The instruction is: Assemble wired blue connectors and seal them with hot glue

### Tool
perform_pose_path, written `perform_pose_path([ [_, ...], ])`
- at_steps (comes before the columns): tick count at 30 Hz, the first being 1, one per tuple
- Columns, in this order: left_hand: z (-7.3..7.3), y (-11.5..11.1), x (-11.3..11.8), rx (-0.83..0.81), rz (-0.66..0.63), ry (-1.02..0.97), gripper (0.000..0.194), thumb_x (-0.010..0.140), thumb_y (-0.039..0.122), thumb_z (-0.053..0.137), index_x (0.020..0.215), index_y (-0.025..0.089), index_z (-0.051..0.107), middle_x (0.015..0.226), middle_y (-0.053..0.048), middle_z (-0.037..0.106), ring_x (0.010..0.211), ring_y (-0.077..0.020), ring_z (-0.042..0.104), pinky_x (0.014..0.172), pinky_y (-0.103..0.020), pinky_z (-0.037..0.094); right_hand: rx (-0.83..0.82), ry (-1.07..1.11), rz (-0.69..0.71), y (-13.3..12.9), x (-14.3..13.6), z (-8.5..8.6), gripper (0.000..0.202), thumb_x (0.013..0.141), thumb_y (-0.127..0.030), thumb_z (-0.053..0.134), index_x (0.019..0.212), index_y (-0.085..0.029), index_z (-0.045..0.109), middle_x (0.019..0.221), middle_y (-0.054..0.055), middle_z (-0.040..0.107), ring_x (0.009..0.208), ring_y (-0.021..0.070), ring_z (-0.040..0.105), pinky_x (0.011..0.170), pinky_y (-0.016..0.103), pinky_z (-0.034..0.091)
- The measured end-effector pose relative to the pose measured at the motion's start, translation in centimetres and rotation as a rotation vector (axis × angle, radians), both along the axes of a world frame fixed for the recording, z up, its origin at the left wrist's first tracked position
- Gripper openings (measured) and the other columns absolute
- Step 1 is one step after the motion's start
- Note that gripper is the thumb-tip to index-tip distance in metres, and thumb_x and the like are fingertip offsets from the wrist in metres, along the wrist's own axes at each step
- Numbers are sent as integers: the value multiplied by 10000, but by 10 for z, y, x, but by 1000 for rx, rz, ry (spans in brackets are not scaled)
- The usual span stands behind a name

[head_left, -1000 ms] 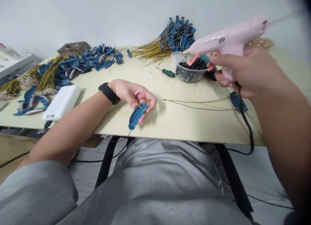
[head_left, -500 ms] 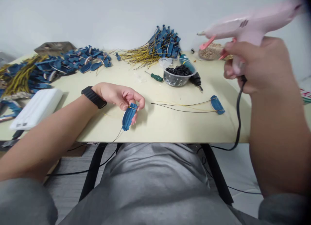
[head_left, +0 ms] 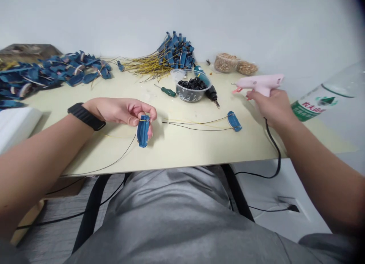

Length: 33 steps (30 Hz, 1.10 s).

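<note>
- Pink glue gun [head_left: 258, 81]: handle mostly covered by right grip [head_left: 270, 106].
- White box [head_left: 17, 125]: cut off, left edge.
- Blue heap [head_left: 54, 72]: cut off, left edge.
- Bottle [head_left: 322, 100]: cut off, right edge.
- Green-and-black tool [head_left: 211, 93]: partly hidden behind tub [head_left: 188, 97].

The right hand [head_left: 269, 104] has lowered the pink glue gun [head_left: 259, 82] toward the table's [head_left: 253, 144] right part.

The person wears a grey garment [head_left: 176, 214] of soft cloth, which shows many shallow folds below the near edge of the table [head_left: 182, 150], and one thin dark seam [head_left: 281, 245] at its right side. The right sleeve [head_left: 327, 242] is also grey. Around the wrist of the left hand [head_left: 121, 111] sits a wide, black band [head_left: 86, 116].
</note>
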<state>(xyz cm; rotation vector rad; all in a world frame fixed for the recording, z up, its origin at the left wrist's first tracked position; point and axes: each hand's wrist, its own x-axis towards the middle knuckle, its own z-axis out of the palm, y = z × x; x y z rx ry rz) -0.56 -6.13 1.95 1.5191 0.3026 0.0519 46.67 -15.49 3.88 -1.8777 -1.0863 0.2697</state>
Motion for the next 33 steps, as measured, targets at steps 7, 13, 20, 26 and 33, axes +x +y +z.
perform_pose_path([
  [7, 3, -1, 0, -10, -6, 27, 428, 957, 333, 999, 1298, 194, 782, 1020, -169, 920, 920, -322, 923, 1118, -430, 694, -191, -65, 61, -1, 6, -13, 285, 973, -243, 835, 779, -242, 627, 751, 3, 605, 705, 170, 514, 730, 393, 390],
  [13, 3, 0, 0, -23, -32, 45, 405, 989, 315, 972, 1314, 199, 760, 1067, -169, 922, 916, -303, 921, 1112, -418, 696, -346, -294, 111, 3, 22, -14, 422, 1112, -523, 779, 810, -244, 683, 818, 58, 664, 793, 239, 583, 825, 422, 425],
  [20, -2, 1, 0, 15, 48, 41, 455, 916, 419, 1022, 1248, 189, 812, 963, -152, 906, 941, -365, 914, 1099, -463, 708, -194, -354, 113, -24, 42, -1, 393, 840, -305, 1059, 1015, -259, 711, 1029, 71, 751, 866, 255, 630, 847, 421, 429],
  [26, -4, 1, 0, 43, 77, 20, 481, 902, 488, 1027, 1202, 169, 827, 962, -161, 901, 1005, -410, 907, 1159, -527, 677, -188, -428, -55, -69, 37, 3, 444, 836, -266, 1031, 1012, -295, 625, 926, 14, 653, 836, 268, 597, 839, 440, 420],
  [33, -4, 1, 0, 25, 52, -20, 424, 927, 393, 1031, 1239, 184, 835, 1057, -202, 918, 1002, -371, 927, 1193, -496, 657, -75, -407, -95, -81, -19, 16, 439, 824, -185, 994, 794, -274, 566, 753, -39, 585, 712, 200, 540, 810, 415, 429],
])
